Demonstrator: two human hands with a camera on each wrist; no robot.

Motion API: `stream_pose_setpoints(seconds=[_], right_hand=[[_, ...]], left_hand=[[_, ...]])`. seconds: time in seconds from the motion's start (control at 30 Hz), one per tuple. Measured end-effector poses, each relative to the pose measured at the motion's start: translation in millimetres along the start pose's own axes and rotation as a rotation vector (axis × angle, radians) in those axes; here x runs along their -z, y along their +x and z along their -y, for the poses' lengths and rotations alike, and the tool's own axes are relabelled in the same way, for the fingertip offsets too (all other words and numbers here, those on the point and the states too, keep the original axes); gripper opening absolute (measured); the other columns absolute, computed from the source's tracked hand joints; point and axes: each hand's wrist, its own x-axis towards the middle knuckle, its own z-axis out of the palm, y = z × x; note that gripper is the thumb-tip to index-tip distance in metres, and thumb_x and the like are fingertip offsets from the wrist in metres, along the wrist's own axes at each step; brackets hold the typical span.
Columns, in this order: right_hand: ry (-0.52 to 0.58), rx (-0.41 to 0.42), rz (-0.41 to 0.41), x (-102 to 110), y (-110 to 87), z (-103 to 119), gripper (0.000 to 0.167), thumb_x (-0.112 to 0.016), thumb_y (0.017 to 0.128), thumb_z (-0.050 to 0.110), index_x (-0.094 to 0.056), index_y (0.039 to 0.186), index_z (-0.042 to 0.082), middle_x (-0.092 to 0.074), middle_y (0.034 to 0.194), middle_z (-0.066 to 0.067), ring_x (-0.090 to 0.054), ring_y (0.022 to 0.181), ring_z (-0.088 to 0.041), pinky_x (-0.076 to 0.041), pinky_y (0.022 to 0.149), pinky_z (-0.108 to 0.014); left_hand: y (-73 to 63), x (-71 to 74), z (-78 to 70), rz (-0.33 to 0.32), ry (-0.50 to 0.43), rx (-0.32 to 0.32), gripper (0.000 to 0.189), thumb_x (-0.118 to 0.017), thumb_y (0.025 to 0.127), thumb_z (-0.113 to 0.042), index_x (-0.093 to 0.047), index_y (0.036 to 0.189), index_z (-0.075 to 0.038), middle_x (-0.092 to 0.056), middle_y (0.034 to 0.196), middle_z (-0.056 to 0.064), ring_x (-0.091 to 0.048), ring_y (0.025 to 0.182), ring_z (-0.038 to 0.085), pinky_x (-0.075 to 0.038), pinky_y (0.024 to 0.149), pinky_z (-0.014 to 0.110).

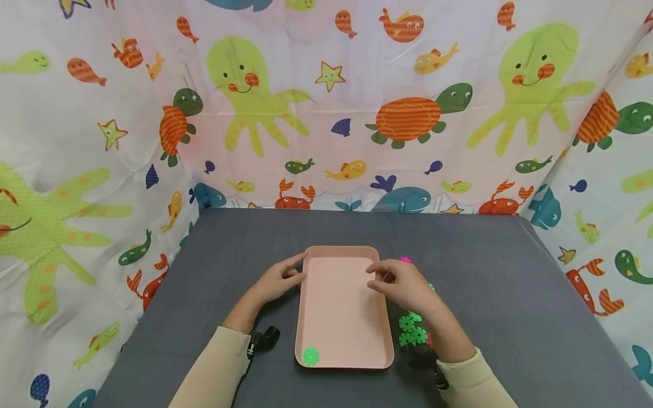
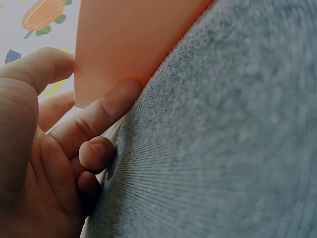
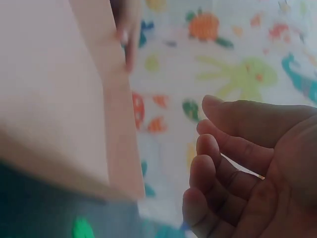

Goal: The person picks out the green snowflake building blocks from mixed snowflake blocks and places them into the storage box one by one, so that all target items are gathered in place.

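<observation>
A pink rectangular tray [image 1: 340,309] lies on the grey table, with one green flower-shaped piece [image 1: 310,356] in its near left corner. My left hand [image 1: 278,279] is at the tray's left side. In the left wrist view, the left hand's fingers [image 2: 106,106] touch the outer wall of the tray [image 2: 129,39], with the lower fingers bent. Over the tray's right rim hovers my right hand [image 1: 403,281], its fingers loosely bent. The right wrist view shows nothing between the right thumb and fingers [image 3: 203,168].
Several green flower-shaped pieces [image 1: 412,330] lie right of the tray, partly hidden by the right arm. A pink piece [image 1: 405,259] and a red piece [image 1: 429,340] peek out around that arm. A curtain with sea animals [image 1: 326,113] hangs behind the grey table [image 1: 245,232].
</observation>
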Motion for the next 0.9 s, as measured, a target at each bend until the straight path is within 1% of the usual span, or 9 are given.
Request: stream_pose_setpoints(seconds=[0.1,0.23,0.3,0.4,0.5,0.63,0.73,0.83,0.9], right_hand=[[-0.024,-0.059,-0.031,15,1.2,-14,0.028,-0.076,0.095,0.017,-0.074,0.120,0.005,-0.059,0.083,-0.002,-0.054,0.074,-0.021,-0.046,0.059,-0.033],[-0.049,-0.095,-0.034,27,4.4,-37,0.030,-0.075,0.096,0.016,-0.073,0.122,0.001,-0.058,0.081,-0.004,-0.054,0.072,-0.022,-0.045,0.059,-0.033],[-0.065,-0.100,-0.015,29,6.5,-48,0.031,-0.075,0.095,0.013,-0.072,0.122,-0.001,-0.057,0.079,-0.004,-0.053,0.071,-0.022,-0.045,0.058,-0.033],[-0.116,-0.118,0.029,25,10.3,-64,0.031,-0.079,0.090,0.008,-0.073,0.120,-0.001,-0.056,0.076,-0.003,-0.052,0.068,-0.020,-0.044,0.059,-0.034],[-0.185,-0.133,0.090,18,13.3,-75,0.033,-0.083,0.085,0.006,-0.074,0.116,0.001,-0.055,0.074,-0.001,-0.049,0.066,-0.018,-0.042,0.060,-0.035],[-0.262,-0.161,0.130,10,15.0,-78,0.031,-0.085,0.082,0.007,-0.076,0.111,0.003,-0.053,0.073,-0.002,-0.048,0.067,-0.018,-0.040,0.061,-0.035],[-0.283,-0.168,0.129,10,15.6,-76,0.028,-0.085,0.082,0.006,-0.076,0.108,0.004,-0.052,0.074,-0.003,-0.048,0.068,-0.019,-0.039,0.063,-0.036],[-0.295,-0.143,0.130,11,16.2,-76,0.027,-0.086,0.080,0.005,-0.075,0.104,0.004,-0.058,0.080,-0.003,-0.051,0.072,-0.019,-0.045,0.067,-0.039],[-0.304,-0.116,0.127,14,16.0,-75,0.027,-0.087,0.078,0.006,-0.075,0.102,0.004,-0.063,0.085,-0.004,-0.054,0.077,-0.021,-0.049,0.072,-0.042]], left_hand=[[-0.4,-0.8,1.0,-0.006,0.011,0.007,0.064,-0.065,0.104,-0.018,-0.037,0.161,-0.014,-0.056,0.068,0.022,-0.037,0.049,0.010,-0.033,0.054,0.028],[-1.1,-0.7,-0.4,-0.008,0.018,0.009,0.064,-0.064,0.104,-0.015,-0.036,0.161,-0.009,-0.054,0.070,0.028,-0.037,0.050,0.008,-0.033,0.055,0.028],[-3.1,-0.2,-6.9,-0.005,0.013,0.010,0.063,-0.063,0.104,-0.013,-0.036,0.160,-0.007,-0.054,0.071,0.031,-0.037,0.050,0.008,-0.033,0.055,0.028],[-7.7,0.8,-20.0,-0.005,-0.003,0.011,0.062,-0.064,0.103,-0.013,-0.038,0.159,-0.005,-0.054,0.072,0.033,-0.038,0.050,0.007,-0.034,0.055,0.027],[-11.0,1.1,-30.9,-0.011,-0.018,0.000,0.061,-0.064,0.103,-0.012,-0.039,0.158,-0.004,-0.053,0.070,0.031,-0.038,0.050,0.007,-0.033,0.054,0.027],[-10.9,0.5,-32.1,-0.009,-0.026,-0.009,0.061,-0.063,0.104,-0.011,-0.038,0.159,-0.003,-0.053,0.069,0.030,-0.037,0.049,0.008,-0.032,0.053,0.027],[-9.7,0.8,-31.1,-0.003,-0.029,-0.001,0.061,-0.063,0.104,-0.011,-0.038,0.159,-0.004,-0.054,0.071,0.032,-0.037,0.049,0.007,-0.033,0.054,0.027],[-9.9,0.5,-30.9,-0.006,-0.029,0.003,0.060,-0.063,0.104,-0.011,-0.038,0.159,-0.004,-0.054,0.072,0.033,-0.037,0.049,0.007,-0.034,0.054,0.027],[-10.6,-0.4,-31.9,-0.005,-0.033,0.001,0.060,-0.063,0.104,-0.011,-0.038,0.158,-0.003,-0.055,0.072,0.034,-0.037,0.049,0.007,-0.034,0.054,0.027]])
